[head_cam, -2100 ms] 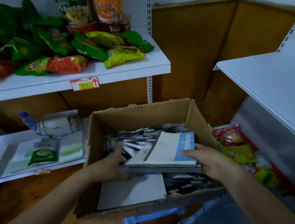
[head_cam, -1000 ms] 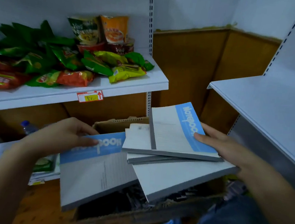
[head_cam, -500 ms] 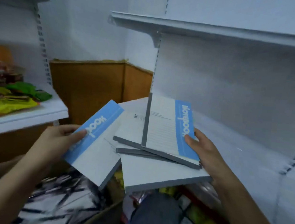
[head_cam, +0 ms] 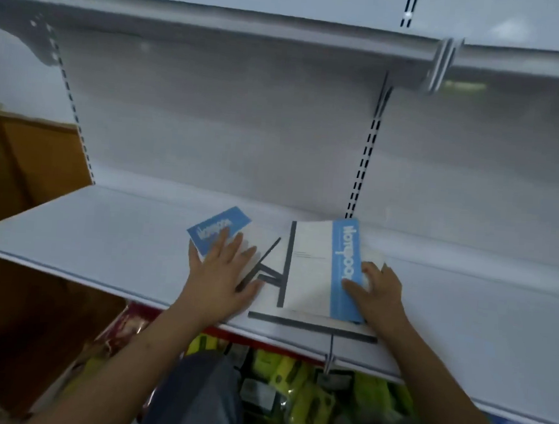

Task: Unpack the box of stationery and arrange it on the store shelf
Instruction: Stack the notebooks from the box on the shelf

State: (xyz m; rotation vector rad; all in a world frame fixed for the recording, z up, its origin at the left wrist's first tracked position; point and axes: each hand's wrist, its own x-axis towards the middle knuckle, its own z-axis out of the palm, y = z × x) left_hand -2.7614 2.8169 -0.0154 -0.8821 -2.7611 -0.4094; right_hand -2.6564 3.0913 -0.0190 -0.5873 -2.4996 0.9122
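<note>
Several white notebooks with blue title bands and grey spines lie fanned out on the white store shelf [head_cam: 102, 231]. My left hand [head_cam: 221, 274] presses flat, fingers spread, on the leftmost notebook [head_cam: 218, 228], which is turned at an angle. My right hand [head_cam: 377, 291] rests on the right edge of the top notebook [head_cam: 314, 268], thumb on its blue band and fingers curled over the stack's side. A lower notebook's grey spine [head_cam: 312, 326] sticks out at the shelf's front edge. The box is out of view.
An upper white shelf [head_cam: 285, 35] hangs overhead. Slotted uprights [head_cam: 363, 165] run down the back panel. Below the shelf lie yellow-green snack packets [head_cam: 306, 404]. A brown wall panel [head_cam: 23, 175] stands at the left. The shelf is bare left and right of the notebooks.
The notebooks came up out of the box, swung right and now lie on the white shelf. My left hand went from gripping its notebook to pressing it flat.
</note>
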